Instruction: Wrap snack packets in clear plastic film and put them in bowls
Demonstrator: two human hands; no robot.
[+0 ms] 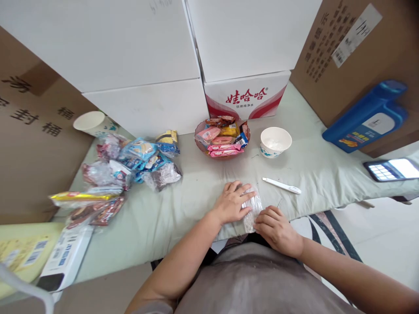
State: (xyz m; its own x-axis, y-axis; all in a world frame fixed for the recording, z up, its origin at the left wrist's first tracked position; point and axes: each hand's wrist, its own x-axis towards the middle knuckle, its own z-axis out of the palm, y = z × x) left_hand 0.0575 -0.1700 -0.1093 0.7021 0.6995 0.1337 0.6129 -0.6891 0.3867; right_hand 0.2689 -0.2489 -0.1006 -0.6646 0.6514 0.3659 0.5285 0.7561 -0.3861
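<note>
A small clear plastic bag (253,208) lies flat on the pale green cloth (183,205) near the table's front edge. My left hand (233,202) rests palm-down on the bag's left half, fingers spread. My right hand (275,227) has its fingers curled at the bag's lower right corner, pinching or pressing its edge. A white pen-like stick (281,186) lies just beyond the bag to the right.
A brown bowl (222,136) full of wrapped snacks and a white paper bowl (275,141) stand behind. A heap of snack packets (131,168) lies at left beside a paper cup (90,122). White and cardboard boxes wall the back; a blue device (368,117) and a phone (391,169) are at right.
</note>
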